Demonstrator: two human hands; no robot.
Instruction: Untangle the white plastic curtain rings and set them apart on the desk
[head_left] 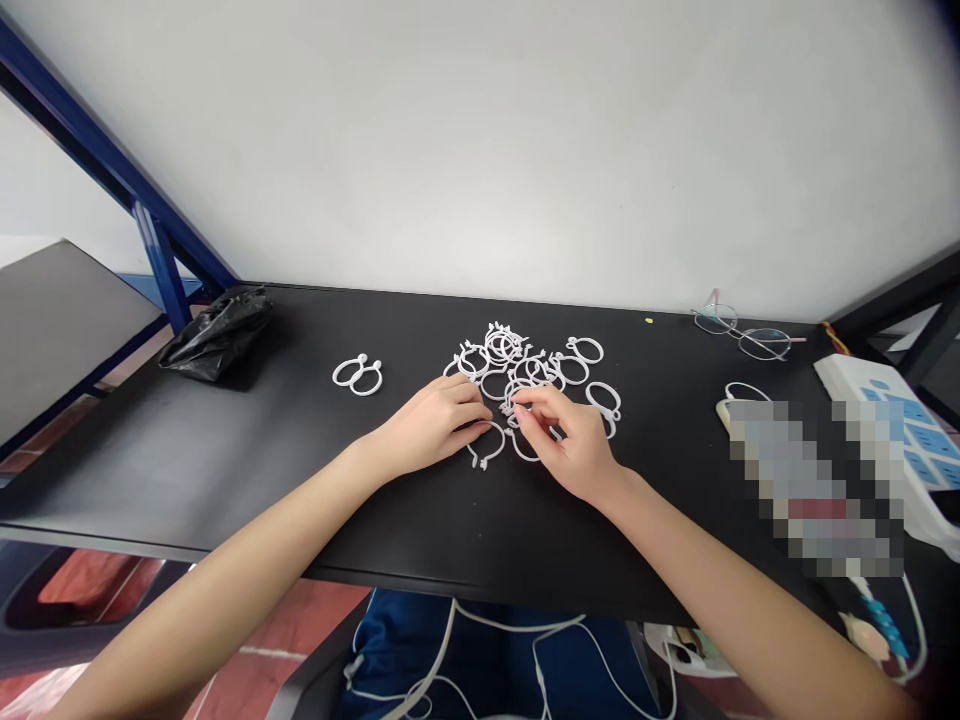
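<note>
A loose pile of white plastic rings, each with a small catch, lies at the middle of the black table. My left hand is closed at the pile's near left, its thumb and fingers on an unfastened white ring whose two ends point toward me. Thumb and forefinger of my right hand pinch together at the near side of the pile, on a white ring partly hidden by the fingers. Another ring lies partly beneath that hand. Two fastened rings overlap each other, apart from the pile, on the left.
A crumpled black plastic bag sits at the table's back left. On the right are eyeglasses, a blurred-out phone with a cable, and a white power strip. White cables hang over my lap below the table edge.
</note>
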